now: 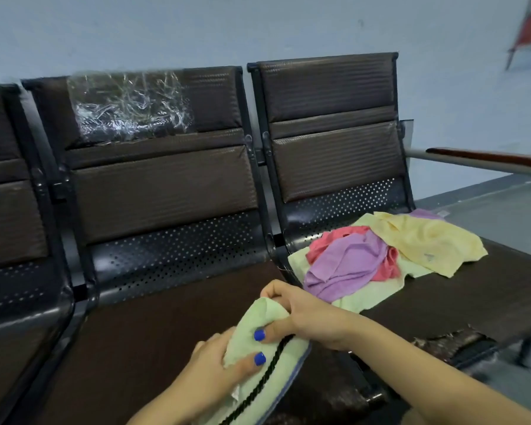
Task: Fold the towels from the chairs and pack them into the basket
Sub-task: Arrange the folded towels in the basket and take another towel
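Green terry cloth fills our grip at six o'clock: we hold a pale green towel (267, 342) low over the middle chair (154, 191). Our left hand (215, 360) has its fingers curled round the towel's near edge, thumb pressed on top. Our right hand (298, 314) pinches the far corner, fingers bunched on the fabric, thumb lying against the cloth. A black twisted cord (267, 366) runs across the towel below our thumbs, beside a blue-grey rim (292, 378); we cannot tell whether this belongs to the basket.

At three o'clock, on the seat of the right chair (328, 124), lies an unfolded heap: a purple towel (347, 265) on a pink towel (334, 237), a yellow towel (423, 243) behind them, and another light green towel (365, 292) underneath. At eleven o'clock, crumpled clear plastic wrap (129, 105) clings to the middle backrest.
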Demonstrator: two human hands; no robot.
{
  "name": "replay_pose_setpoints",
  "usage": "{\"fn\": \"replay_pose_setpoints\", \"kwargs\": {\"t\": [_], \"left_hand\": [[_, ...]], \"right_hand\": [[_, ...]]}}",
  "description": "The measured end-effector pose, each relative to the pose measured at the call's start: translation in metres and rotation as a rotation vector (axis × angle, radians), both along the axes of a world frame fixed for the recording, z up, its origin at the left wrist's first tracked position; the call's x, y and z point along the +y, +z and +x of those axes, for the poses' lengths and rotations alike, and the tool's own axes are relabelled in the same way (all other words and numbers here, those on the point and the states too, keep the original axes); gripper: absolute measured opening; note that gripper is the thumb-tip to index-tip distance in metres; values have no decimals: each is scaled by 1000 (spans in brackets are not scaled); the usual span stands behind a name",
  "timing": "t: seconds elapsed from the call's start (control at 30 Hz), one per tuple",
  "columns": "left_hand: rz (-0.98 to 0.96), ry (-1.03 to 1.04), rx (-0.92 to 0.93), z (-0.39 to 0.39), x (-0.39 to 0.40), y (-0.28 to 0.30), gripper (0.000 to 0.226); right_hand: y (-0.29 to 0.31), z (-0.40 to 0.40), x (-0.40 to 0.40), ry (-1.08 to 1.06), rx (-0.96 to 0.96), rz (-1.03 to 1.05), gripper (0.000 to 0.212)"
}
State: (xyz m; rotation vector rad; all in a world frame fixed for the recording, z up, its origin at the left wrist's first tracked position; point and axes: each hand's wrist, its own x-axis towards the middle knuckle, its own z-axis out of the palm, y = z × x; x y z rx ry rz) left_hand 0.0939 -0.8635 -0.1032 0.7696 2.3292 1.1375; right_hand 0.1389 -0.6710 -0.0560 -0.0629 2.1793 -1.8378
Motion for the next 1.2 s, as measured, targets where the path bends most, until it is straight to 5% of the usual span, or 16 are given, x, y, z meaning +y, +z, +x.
{"fn": "replay_pose_setpoints", "kwargs": {"t": [0.1,0.27,0.43,0.5,0.6,0.67,0.77,0.87,1.07,1.2], "left_hand": [[57,-44,-65,10,7,12,74],[137,-154,-128,22,18,19,98],[316,18,-256,27,24,18,99],[331,66,-357,31,28,24,82],[421,7,-443,34,26,22,20],[648,29,-658,28,20,10,29],[465,-105,-598,31,26,12,41],[295,-45,-595,22,39,13,92],[369,22,-476,20,39,14,105],[487,162,-487,19,33,20,106]], "right_hand": [[14,5,6,-19,49,28,43],[22,8,14,-160,64,-10,53],[21,5,17,-299,75,-42,72],[19,3,16,-335,79,-53,77],[16,1,15,-362,105,9,80],[16,1,17,-372,128,83,82],[15,0,22,-390,134,166,83],[10,-3,25,-402,130,206,83],[7,-7,14,-396,115,173,79],[13,-10,13,-457,-64,-262,45]]}}
